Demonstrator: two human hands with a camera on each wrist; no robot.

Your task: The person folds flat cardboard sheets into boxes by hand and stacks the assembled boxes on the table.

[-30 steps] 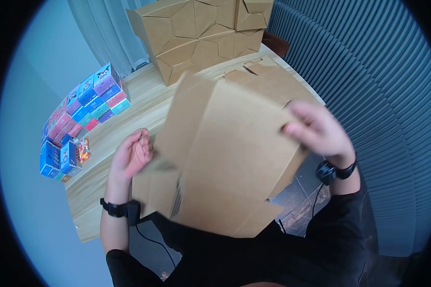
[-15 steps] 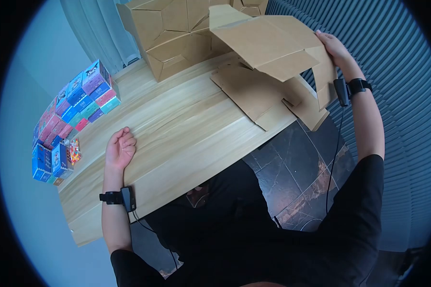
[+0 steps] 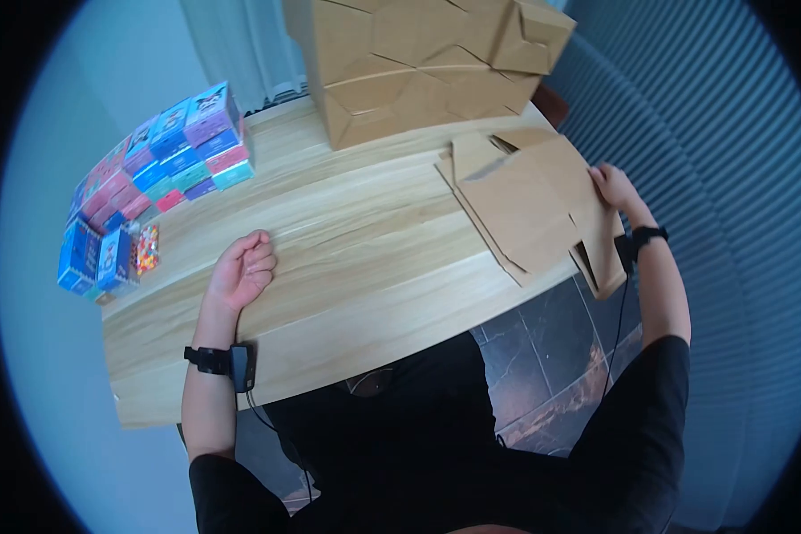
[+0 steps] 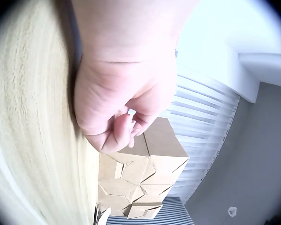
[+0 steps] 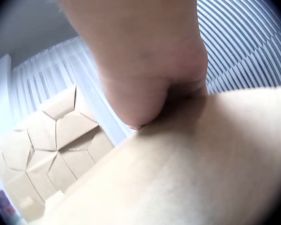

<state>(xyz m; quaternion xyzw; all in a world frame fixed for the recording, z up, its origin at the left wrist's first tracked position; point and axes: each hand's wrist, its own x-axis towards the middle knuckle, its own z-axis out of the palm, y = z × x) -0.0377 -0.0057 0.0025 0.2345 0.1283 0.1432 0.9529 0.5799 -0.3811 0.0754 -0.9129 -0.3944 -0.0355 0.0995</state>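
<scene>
A flattened cardboard box (image 3: 529, 200) lies at the right of the table, on top of another flat cardboard sheet whose edge shows along its left side. My right hand (image 3: 613, 187) grips the box's right edge. In the right wrist view the thumb side of the hand (image 5: 145, 93) presses close against the brown cardboard (image 5: 187, 164), and the other fingers are hidden. On the left, my left hand (image 3: 245, 270) rests on the wooden table (image 3: 347, 258) with loosely curled fingers and nothing in them. The left wrist view shows that hand (image 4: 122, 103) beside the tabletop.
A large cardboard structure of folded, angular compartments (image 3: 409, 76) stands at the back. Stacked colourful small boxes (image 3: 182, 151) line the left rear, with a bag of bright small pieces (image 3: 148, 248) next to blue boxes (image 3: 98, 256). A ribbed wall (image 3: 712, 222) stands at the right.
My right hand has carried the cardboard box from in front of me to the right and lowered it onto the other sheet. The left hand has come down to rest on the table.
</scene>
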